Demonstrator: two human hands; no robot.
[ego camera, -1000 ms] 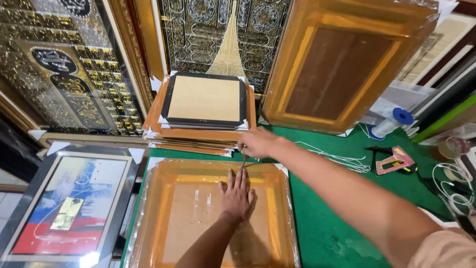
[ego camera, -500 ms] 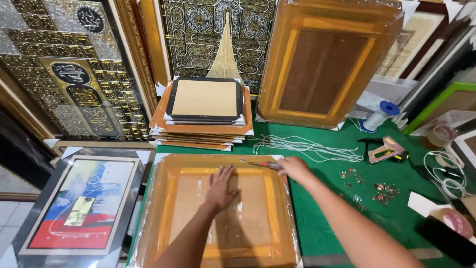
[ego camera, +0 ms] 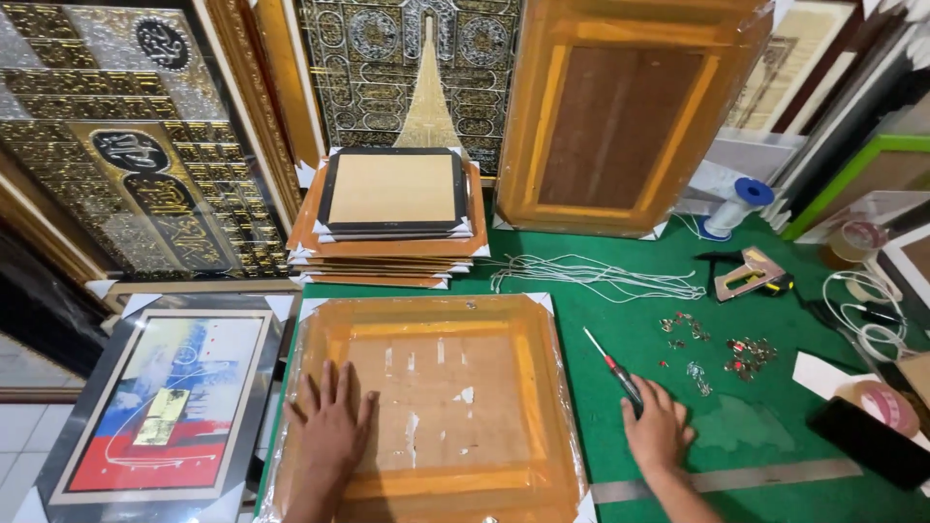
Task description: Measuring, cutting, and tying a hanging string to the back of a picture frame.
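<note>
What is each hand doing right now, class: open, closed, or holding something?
Left hand: open, fingers spread flat on the wrapped frame.
Right hand: palm down on the green table, on the screwdriver handle; grip cannot be told.

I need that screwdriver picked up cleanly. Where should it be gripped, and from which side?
Grip the screwdriver by its dark handle, coming from above at the near end. It lies flat on the green table, handle under the right hand, thin shaft pointing away.

The wrapped frame (ego camera: 426, 407) lies left of the screwdriver (ego camera: 612, 370), with stacked frames (ego camera: 389, 218) behind it.
</note>
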